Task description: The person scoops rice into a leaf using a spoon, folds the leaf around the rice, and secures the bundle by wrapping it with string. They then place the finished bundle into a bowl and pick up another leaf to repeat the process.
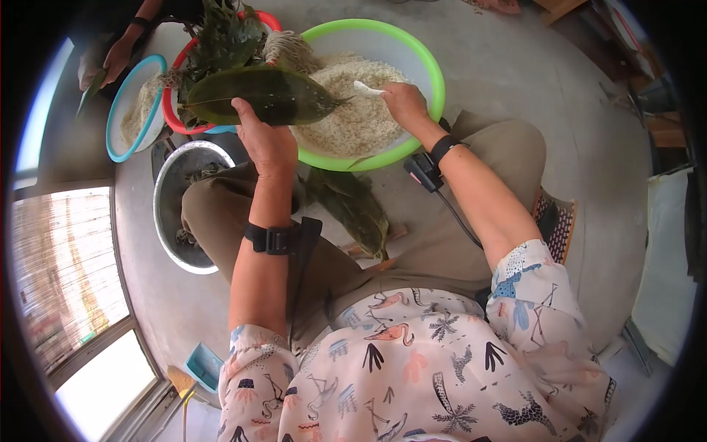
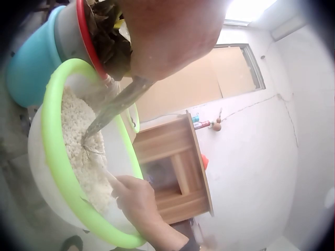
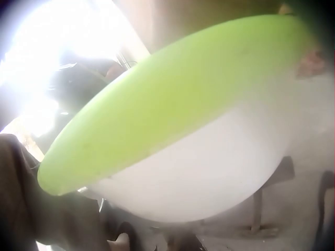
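My left hand (image 1: 269, 146) holds a broad green leaf (image 1: 258, 96) flat, its thumb lying over the near edge. The leaf's pointed tip reaches over the pale rice grains (image 1: 361, 125) in a large white basin with a green rim (image 1: 436, 66). In my right hand (image 1: 406, 107) is a white spoon (image 1: 367, 88), gripped above the rice at the basin's right side. The left wrist view shows the spoon (image 2: 103, 171) slanting from the right hand (image 2: 137, 201) toward the rice, close to the leaf tip. The right wrist view shows mostly the basin's green rim (image 3: 172, 104).
Left of the basin stands a red-rimmed tub (image 1: 171, 116) of leaves, with a bundle of string (image 1: 287, 51). Beyond is a blue-rimmed basin (image 1: 121, 156) of rice. A metal basin (image 1: 163, 228) sits beside my knee; leaves (image 1: 357, 214) lie between my legs. Another person's hand (image 1: 118, 60) holds a leaf.
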`<state>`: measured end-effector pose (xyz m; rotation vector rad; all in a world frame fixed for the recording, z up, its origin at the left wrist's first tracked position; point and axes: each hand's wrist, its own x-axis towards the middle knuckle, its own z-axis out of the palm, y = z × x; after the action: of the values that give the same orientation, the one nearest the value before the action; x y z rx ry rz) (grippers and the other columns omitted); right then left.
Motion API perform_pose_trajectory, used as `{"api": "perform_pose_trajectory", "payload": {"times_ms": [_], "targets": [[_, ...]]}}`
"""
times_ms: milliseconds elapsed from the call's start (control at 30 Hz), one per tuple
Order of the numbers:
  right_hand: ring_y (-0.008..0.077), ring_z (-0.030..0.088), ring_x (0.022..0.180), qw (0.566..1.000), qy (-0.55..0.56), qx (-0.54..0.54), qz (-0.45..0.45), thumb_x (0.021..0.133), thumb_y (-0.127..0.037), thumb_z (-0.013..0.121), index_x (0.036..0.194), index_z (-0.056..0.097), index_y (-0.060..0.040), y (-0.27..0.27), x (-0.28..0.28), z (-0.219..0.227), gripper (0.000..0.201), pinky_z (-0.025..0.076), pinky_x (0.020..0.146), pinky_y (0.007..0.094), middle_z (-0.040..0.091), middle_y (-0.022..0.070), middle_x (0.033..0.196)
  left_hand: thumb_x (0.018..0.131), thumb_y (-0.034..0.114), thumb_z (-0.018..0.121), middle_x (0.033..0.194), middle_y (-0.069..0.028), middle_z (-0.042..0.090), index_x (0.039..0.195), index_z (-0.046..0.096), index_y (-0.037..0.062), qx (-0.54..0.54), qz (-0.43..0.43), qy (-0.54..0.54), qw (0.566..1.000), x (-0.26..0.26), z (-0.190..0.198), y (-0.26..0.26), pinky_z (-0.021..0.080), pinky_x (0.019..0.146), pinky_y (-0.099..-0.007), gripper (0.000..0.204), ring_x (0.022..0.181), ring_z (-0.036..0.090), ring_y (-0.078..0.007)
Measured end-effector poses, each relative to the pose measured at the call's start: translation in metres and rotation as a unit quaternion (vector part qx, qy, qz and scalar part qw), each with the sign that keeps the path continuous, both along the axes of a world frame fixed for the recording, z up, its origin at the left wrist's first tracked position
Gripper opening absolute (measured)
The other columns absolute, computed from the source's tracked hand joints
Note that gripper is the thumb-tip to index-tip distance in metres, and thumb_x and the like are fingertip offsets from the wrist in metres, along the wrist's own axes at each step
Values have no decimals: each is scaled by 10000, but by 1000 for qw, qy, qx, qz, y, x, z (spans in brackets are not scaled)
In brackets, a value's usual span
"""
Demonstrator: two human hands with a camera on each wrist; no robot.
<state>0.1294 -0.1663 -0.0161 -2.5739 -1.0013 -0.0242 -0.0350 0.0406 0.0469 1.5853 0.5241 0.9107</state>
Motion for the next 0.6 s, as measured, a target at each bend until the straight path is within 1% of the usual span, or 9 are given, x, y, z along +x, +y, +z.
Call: {"api": "perform_pose_trajectory", "payload": {"times_ms": [33, 67, 100, 167, 200, 267, 367, 500, 600], "targets": [[276, 639, 676, 975, 192, 97, -57, 837, -77, 602, 823, 649, -32, 0, 5, 2, 66, 506, 593, 371, 648, 163, 829, 1036, 306, 385, 1235, -163, 503, 1321, 407, -26, -21, -1, 8, 1000, -1, 13, -8, 437, 952, -349, 439, 1065, 516, -271], [215, 620, 628, 901, 375, 189, -111, 858, -90, 598, 808, 644, -28, 0, 8, 2, 92, 488, 554, 327, 649, 130, 804, 1029, 271, 413, 1204, -168, 518, 1325, 404, -25, -41, -2, 16, 999, -1, 21, -13, 436, 944, -360, 419, 1063, 518, -279], [215, 620, 628, 901, 375, 190, -111, 858, -90, 598, 808, 644, -28, 0, 5, 8, 92, 488, 554, 327, 649, 130, 804, 1029, 271, 413, 1204, -168, 518, 1325, 404, -25, -41, -2, 16, 999, -1, 21, -13, 436, 944, -360, 419, 1063, 518, -279], [96, 530, 590, 755, 556, 343, -55, 907, -139, 576, 851, 649, -27, -1, -7, 26, 146, 437, 534, 237, 633, 51, 793, 1034, 248, 386, 1161, -179, 534, 1337, 392, -30, -22, 16, 23, 999, 0, 18, -12, 417, 930, -392, 412, 1046, 524, -287], [96, 530, 590, 755, 556, 343, -55, 907, -139, 576, 851, 649, -27, 2, -14, 36, 146, 437, 534, 237, 633, 51, 793, 1034, 248, 386, 1161, -179, 534, 1337, 392, -30, -22, 16, 22, 999, 1, 16, -12, 417, 930, -392, 412, 1046, 524, -287], [53, 490, 583, 668, 623, 403, 65, 947, -190, 565, 930, 646, -22, 12, -29, 55, 187, 416, 545, 198, 613, 6, 792, 1030, 230, 395, 1152, -188, 536, 1335, 385, -46, 47, 36, 64, 996, 1, 12, -9, 416, 931, -394, 412, 1034, 531, -293], [62, 493, 631, 617, 657, 408, 145, 974, -225, 558, 1023, 619, -29, 27, -52, 73, 211, 404, 577, 195, 595, -2, 794, 1023, 202, 409, 1139, -201, 537, 1333, 375, -69, 152, 62, 126, 978, 2, 8, -10, 415, 932, -396, 413, 1017, 541, -302], [63, 495, 632, 640, 649, 375, 173, 977, -224, 555, 1013, 620, -28, 39, -66, 73, 211, 407, 579, 195, 593, -3, 787, 964, 89, 511, 1176, -217, 539, 1361, 335, -76, 110, 49, 157, 980, 0, 18, -15, 421, 938, -391, 465, 1028, 552, -326], [51, 518, 607, 637, 658, 383, 121, 961, -208, 563, 980, 638, -41, 28, -51, 43, 184, 415, 565, 192, 591, -13, 757, 1013, 155, 447, 1231, -133, 562, 1320, 369, -67, 212, 97, 149, 961, -2, 12, -10, 401, 983, -311, 386, 1059, 549, -213]]}}
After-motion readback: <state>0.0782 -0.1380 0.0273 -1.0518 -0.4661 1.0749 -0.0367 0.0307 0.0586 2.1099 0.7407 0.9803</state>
